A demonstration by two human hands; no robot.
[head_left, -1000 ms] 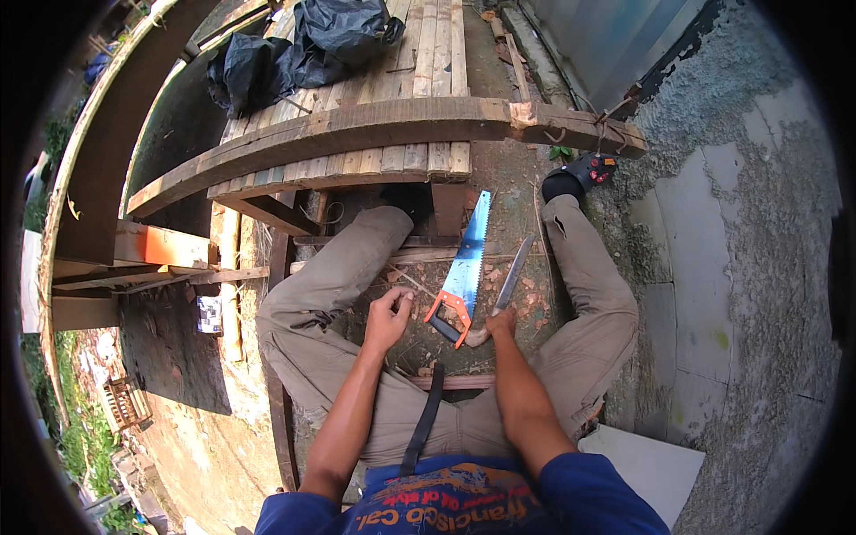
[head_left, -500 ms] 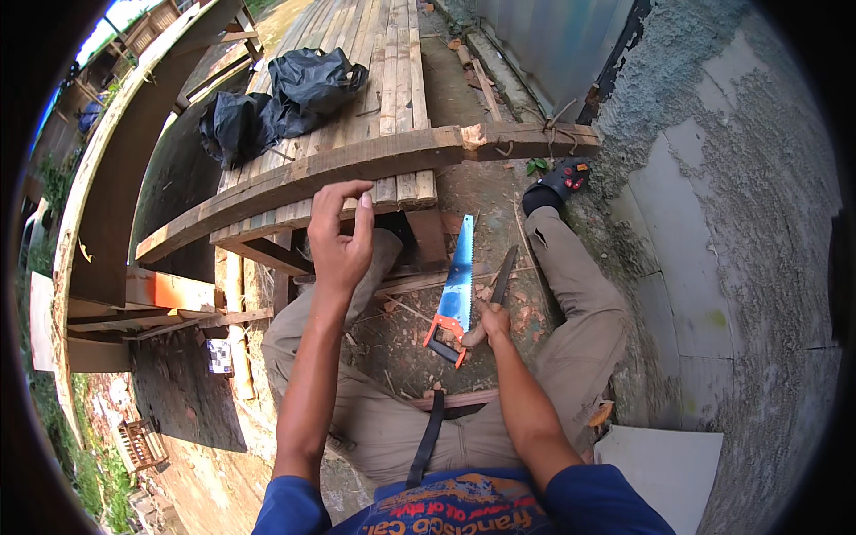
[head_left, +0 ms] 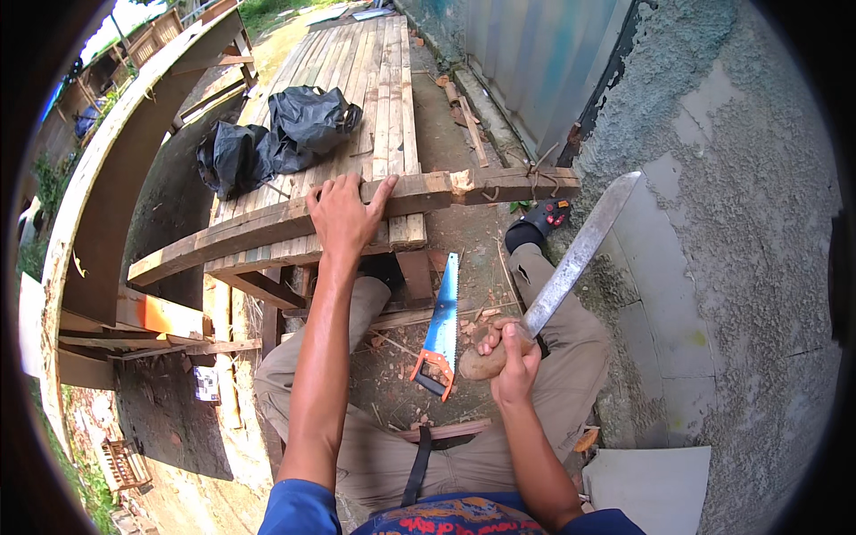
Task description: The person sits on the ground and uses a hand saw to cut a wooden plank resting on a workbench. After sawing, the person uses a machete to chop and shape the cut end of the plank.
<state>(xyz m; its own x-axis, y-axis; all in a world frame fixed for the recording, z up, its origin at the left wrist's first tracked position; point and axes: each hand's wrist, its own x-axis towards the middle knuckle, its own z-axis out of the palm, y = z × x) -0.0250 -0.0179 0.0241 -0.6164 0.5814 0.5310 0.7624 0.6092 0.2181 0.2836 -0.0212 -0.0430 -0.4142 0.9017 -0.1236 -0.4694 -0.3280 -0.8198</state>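
Observation:
A long wooden beam (head_left: 267, 219) lies across the slatted bench, with a pale chopped notch toward its right end. My left hand (head_left: 346, 212) presses on the middle of this beam, fingers curled over its far edge and thumb set apart. In my right hand (head_left: 515, 367) is a machete (head_left: 580, 257), gripped by its thick brown wooden handle, its blade tilted up and to the right. Between my legs, on the ground left of that hand, lies a handsaw (head_left: 442, 323) with a blue blade and an orange-black handle.
Black plastic bags (head_left: 308, 120) rest on the slatted bench (head_left: 388, 98) beyond the beam. A rough grey wall (head_left: 704, 267) rises close on my right. At the left stands a wooden frame (head_left: 111, 169). A white board (head_left: 655, 486) lies at lower right; wood chips litter the ground.
My left hand, raised in front of the beam before, has come down onto it. My right hand has lifted the machete from low beside the saw, swinging its blade up and rightward.

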